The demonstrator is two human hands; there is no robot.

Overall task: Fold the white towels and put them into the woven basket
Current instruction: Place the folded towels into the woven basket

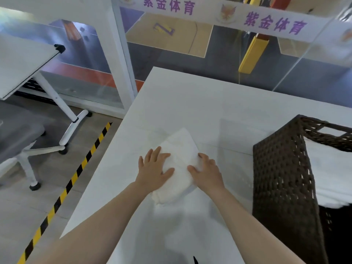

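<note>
A folded white towel (180, 149) lies in the middle of the white table (200, 96). My left hand (154, 168) rests flat on the towel's left side with fingers spread. My right hand (206, 170) presses flat on its right edge, thumb on the cloth. Neither hand grips it. The dark brown woven basket (282, 172) stands at the table's right side, a little to the right of my right hand. White towels (327, 174) lie inside the basket.
The table's left edge runs diagonally above a floor with yellow-black hazard tape (76, 176). A grey office chair (17, 138) and a tilted white desk (24, 61) on wheeled legs stand to the left. A glass partition (190, 44) rises beyond the table.
</note>
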